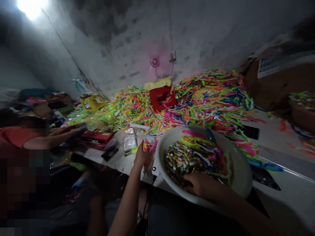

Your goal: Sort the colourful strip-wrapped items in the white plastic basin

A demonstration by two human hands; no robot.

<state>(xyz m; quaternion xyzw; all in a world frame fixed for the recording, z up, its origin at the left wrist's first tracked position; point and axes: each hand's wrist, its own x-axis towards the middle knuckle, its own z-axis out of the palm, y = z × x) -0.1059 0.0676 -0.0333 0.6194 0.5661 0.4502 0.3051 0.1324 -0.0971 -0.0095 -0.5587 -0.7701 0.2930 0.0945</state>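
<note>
A large white basin (161, 154) sits at the table's near edge. Small multicoloured cylindrical pieces (180, 157) fill its left side, and bright rubbery-looking strips (197, 141) lie at its back and right. My right hand (198, 185) reaches into the basin at the near side, fingers curled down among the pieces; what they pinch is hidden. Left of the basin, my left hand (141, 155) is closed on what looks like a clear plastic bag (148, 168) with pink pieces at its top. The fingers' far side is hidden.
Heaps of colourful strips (209, 98) cover the table's back along the wall. A red stool (162, 98) and a blurred pink fan (155, 61) stand there. Leftward are a yellow stool (93, 103), a red machine (95, 139) and a co-worker's arm (54, 140). A black tray (267, 177) lies right.
</note>
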